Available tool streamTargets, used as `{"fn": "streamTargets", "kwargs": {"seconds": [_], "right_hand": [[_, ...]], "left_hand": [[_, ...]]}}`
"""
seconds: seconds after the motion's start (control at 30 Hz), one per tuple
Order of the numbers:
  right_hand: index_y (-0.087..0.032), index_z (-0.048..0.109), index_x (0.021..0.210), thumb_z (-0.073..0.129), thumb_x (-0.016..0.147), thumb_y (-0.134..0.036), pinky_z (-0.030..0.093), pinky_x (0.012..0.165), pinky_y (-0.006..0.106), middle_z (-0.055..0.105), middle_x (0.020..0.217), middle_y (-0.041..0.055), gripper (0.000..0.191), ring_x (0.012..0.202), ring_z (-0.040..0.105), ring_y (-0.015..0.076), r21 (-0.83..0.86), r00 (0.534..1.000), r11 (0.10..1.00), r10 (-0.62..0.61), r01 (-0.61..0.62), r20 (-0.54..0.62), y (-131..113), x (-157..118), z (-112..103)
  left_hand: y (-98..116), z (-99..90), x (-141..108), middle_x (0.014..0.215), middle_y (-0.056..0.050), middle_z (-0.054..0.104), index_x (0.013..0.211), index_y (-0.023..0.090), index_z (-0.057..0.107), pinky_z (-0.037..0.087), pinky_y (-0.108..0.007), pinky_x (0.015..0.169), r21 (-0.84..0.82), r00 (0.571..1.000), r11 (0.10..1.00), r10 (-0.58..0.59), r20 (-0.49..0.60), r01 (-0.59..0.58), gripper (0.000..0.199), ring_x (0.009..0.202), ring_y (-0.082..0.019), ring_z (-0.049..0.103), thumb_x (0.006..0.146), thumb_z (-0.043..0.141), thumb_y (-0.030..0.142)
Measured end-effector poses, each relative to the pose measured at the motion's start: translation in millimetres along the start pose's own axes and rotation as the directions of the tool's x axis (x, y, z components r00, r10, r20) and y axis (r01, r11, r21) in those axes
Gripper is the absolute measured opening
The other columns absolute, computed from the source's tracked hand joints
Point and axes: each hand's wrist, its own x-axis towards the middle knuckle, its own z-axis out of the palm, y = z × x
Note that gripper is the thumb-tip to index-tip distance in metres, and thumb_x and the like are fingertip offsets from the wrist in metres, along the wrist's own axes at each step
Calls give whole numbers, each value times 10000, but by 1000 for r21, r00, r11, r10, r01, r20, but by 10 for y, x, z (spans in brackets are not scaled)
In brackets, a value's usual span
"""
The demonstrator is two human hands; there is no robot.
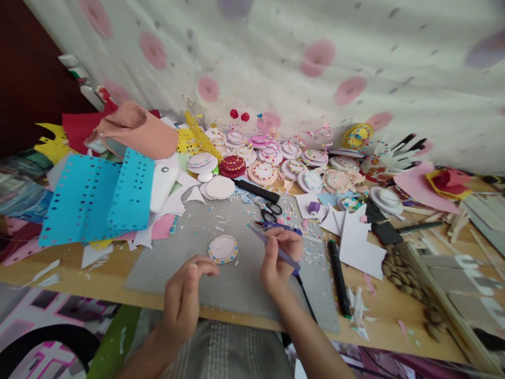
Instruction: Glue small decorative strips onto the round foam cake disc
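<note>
A small white disc edged with coloured dots lies on the grey cutting mat. My left hand is just below and left of it, fingers loosely bent and apart, with nothing visible in them. Between thumb and fingers, my right hand pinches a thin, pointed purple-grey strip, its tip directed up and left. I cannot tell its exact kind. Behind that hand sits a blue glue gun, partly covered, with a black cord running down toward the table edge. Black-handled scissors lie just beyond.
Several decorated paper discs crowd the back. Blue dotted sheets and a white device are at left. On the right are a black marker, white paper scraps and a wooden-edged tray. Paper bits litter the mat.
</note>
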Motion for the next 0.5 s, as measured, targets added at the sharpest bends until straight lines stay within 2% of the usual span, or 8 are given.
{"fn": "streamTargets", "kwargs": {"seconds": [0.07,0.13,0.3,0.37,0.5], "right_hand": [[-250,324,913,419,953,-297,392,585,269,478,773,-8,113,673,512,149,-10,997,997,82,-82,-4,25,27,13],[-254,308,905,424,952,-321,404,613,276,478,789,-6,142,695,510,148,-8,992,992,127,-127,-5,64,35,10],[-259,288,890,442,944,-328,421,664,300,457,804,-4,177,711,498,150,-23,984,984,177,-177,16,143,15,-12],[-261,278,892,444,942,-318,411,624,290,450,793,-9,183,669,485,146,-52,978,980,194,-191,75,159,2,-10],[-251,295,866,464,926,-270,395,608,283,429,755,-23,180,638,453,139,-142,967,980,167,-141,195,183,-29,6]], "left_hand": [[-145,-102,-5,1008,-73,676,981,207,680,413,-370,886,174,981,969,157,117,-176,433,992,-227,578,989,251,265],[-259,-179,17,1156,-82,641,1175,219,621,355,-416,961,312,943,902,229,241,-299,379,1096,-251,541,955,313,223],[-394,-203,118,1397,-87,530,1418,211,409,239,-474,1097,423,827,780,204,523,-460,522,1279,-275,449,904,473,272],[-421,-173,156,1408,-85,528,1403,214,434,205,-503,1126,427,806,768,188,561,-477,529,1310,-285,430,888,515,302],[-451,-134,185,1349,-94,577,1236,201,579,195,-534,1139,401,829,800,202,522,-447,389,1300,-290,451,861,544,300]]}}
